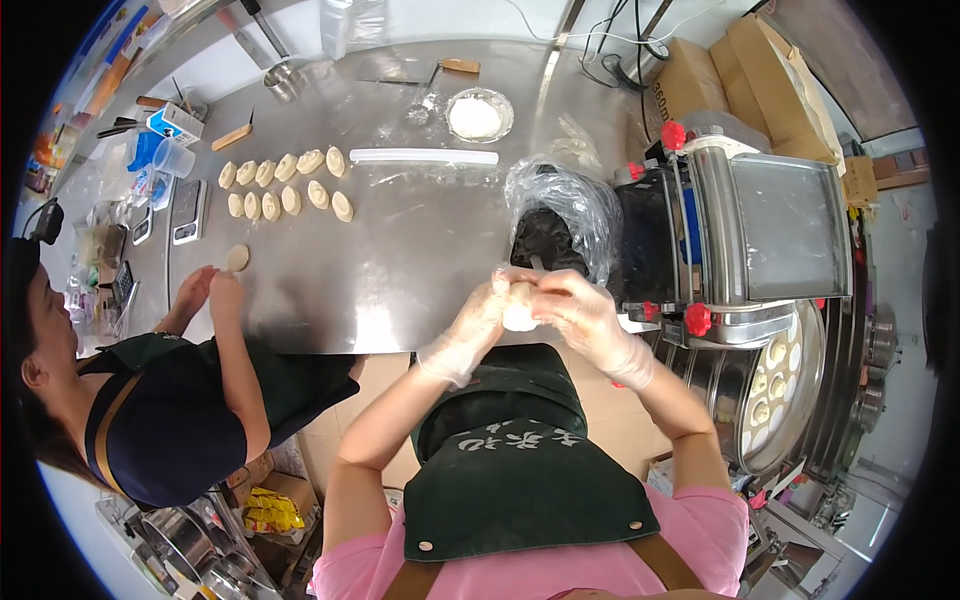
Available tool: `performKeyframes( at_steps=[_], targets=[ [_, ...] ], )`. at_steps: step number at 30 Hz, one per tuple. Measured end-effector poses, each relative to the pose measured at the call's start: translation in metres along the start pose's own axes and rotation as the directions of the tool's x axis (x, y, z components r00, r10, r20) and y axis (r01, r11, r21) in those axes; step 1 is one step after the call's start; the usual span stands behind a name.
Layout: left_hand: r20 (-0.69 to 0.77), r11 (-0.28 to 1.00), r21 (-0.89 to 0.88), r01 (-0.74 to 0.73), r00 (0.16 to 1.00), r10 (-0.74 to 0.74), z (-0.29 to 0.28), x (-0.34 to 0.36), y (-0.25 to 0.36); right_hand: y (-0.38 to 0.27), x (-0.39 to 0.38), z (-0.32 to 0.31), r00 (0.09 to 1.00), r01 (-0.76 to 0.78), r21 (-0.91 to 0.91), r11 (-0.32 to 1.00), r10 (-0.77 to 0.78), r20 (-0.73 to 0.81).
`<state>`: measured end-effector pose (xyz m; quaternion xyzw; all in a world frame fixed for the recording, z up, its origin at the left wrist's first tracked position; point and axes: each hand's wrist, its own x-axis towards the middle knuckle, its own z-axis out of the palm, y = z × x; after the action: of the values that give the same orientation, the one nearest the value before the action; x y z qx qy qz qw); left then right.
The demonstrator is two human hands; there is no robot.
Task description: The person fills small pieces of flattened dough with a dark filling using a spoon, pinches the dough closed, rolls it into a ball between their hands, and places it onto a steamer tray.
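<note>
Between my two gloved hands, above the table's front edge, is a small pale lump of dough [519, 308]. My left hand [489, 312] grips it from one side, and the fingers of my right hand [577, 308] close on it from the other. Clear plastic gloves cover both hands to the wrist. Just beyond my hands a dark bag [545, 240] lies inside crumpled clear plastic wrap [598, 215]. Two rows of shaped dough pieces [291, 200] lie on the steel table [420, 260] at the left, well away from my hands.
A dough-rolling machine [710, 225] with red knobs stands at the right. A round tray [746, 430] of dough pieces sits below it. Farther back are a bowl of flour [474, 117] and a white rod [424, 156]. At left, a co-worker [175, 420] handles dough near scales [189, 212].
</note>
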<state>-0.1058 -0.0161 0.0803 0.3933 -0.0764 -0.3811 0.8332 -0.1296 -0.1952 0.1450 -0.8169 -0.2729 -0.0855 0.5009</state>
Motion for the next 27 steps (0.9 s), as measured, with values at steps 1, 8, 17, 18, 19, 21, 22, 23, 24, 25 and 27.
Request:
performKeyframes(
  at_steps=[1, 8, 17, 18, 19, 21, 22, 23, 24, 25, 27],
  targets=[
    [-0.035, 0.980, 0.079, -0.181, 0.982, 0.184, 0.004, 0.002, -0.001, -0.001, -0.003, 0.009, 1.000, 0.003, -0.004, 1.000, -0.003, -0.003],
    [-0.160, 0.887, 0.214, -0.410, 0.881, 0.446, 0.024, -0.013, 0.001, -0.022, -0.007, 0.065, 0.804, -0.302, 0.072, 0.950, 0.295, -0.517],
    [0.317, 0.936, 0.051, 0.348, 0.883, -0.346, -0.032, -0.032, 0.063, -0.033, 0.009, 0.045, 0.992, 0.104, -0.289, 0.952, -0.079, 0.098],
    [0.101, 0.945, 0.041, 0.325, 0.940, -0.327, -0.027, -0.046, 0.059, -0.023, -0.001, 0.057, 0.997, 0.075, -0.330, 0.941, -0.069, 0.030],
    [0.112, 0.945, 0.048, 0.325, 0.938, -0.328, -0.027, -0.049, 0.047, -0.029, -0.002, 0.068, 0.997, 0.073, -0.340, 0.937, -0.069, 0.023],
    [-0.091, 0.969, 0.100, -0.227, 0.967, 0.236, -0.029, -0.053, 0.020, -0.045, -0.001, 0.102, 0.889, -0.315, -0.273, 0.909, 0.181, -0.420],
    [-0.146, 0.939, 0.144, -0.312, 0.932, 0.333, -0.026, -0.055, 0.015, -0.053, -0.004, 0.120, 0.767, -0.431, -0.049, 0.901, 0.338, -0.546],
    [-0.154, 0.926, 0.138, -0.350, 0.916, 0.369, -0.023, -0.058, 0.015, -0.058, 0.000, 0.136, 0.690, -0.422, 0.085, 0.902, 0.381, -0.615],
    [-0.179, 0.925, 0.136, -0.355, 0.909, 0.375, -0.019, -0.062, 0.014, -0.062, 0.005, 0.146, 0.641, -0.444, 0.133, 0.886, 0.418, -0.644],
    [-0.205, 0.924, 0.133, -0.358, 0.902, 0.379, -0.017, -0.066, 0.014, -0.067, 0.010, 0.153, 0.587, -0.464, 0.180, 0.867, 0.454, -0.670],
    [-0.212, 0.921, 0.130, -0.366, 0.898, 0.386, -0.024, -0.068, 0.010, -0.064, 0.009, 0.163, 0.572, -0.462, 0.177, 0.869, 0.445, -0.690]
  ],
)
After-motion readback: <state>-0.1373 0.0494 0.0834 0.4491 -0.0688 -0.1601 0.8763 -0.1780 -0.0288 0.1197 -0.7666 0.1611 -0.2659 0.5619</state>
